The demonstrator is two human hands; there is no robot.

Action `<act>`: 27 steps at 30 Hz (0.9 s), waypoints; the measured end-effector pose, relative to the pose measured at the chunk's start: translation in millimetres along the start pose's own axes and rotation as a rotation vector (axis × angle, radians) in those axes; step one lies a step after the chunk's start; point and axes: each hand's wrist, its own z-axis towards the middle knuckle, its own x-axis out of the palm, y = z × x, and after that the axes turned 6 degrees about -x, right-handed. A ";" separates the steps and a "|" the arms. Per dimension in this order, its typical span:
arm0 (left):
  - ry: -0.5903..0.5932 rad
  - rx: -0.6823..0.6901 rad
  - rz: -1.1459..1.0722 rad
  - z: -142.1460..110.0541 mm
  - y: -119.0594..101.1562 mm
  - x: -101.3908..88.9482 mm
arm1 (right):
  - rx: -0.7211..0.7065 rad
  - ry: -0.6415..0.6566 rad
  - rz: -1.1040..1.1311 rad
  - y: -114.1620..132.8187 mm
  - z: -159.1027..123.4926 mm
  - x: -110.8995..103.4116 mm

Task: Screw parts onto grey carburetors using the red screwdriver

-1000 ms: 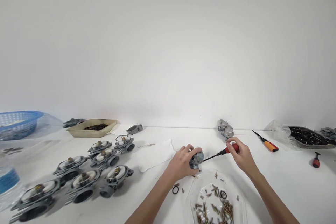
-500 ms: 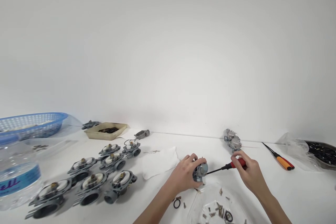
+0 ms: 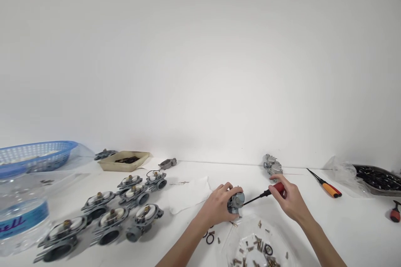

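Head cam – L hand (image 3: 219,205) fingers wrapped rnd grey metal part (image 3: 237,201), R hand (image 3: 290,200) thumb + fingers closed on red-handled screwdriver (image 3: 266,193) – tip at part

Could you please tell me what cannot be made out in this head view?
Head view:
- Held metal part: partly hidden by the left hand.
- Screwdriver: tip too small to make out.
- Clear tray: near end cut off by bottom edge.
- Blue basket: cut off by left edge.

Two slim, bare forearms (image 3: 322,235) taper through narrow wrists (image 3: 304,215) to slender, bare fingers (image 3: 282,180).
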 end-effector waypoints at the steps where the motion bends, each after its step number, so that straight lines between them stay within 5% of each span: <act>1: -0.004 -0.002 -0.003 0.0 0.4 0.6 | 0.028 0.001 -0.006 -1.4 -0.1 -0.1; 18: 0.000 0.001 -0.016 -1.2 0.0 -1.2 | -0.027 -0.115 0.123 -1.5 -3.5 13.1; 27: 0.001 0.011 -0.004 -0.4 2.5 2.0 | -0.049 -0.065 0.160 -8.4 -4.4 12.6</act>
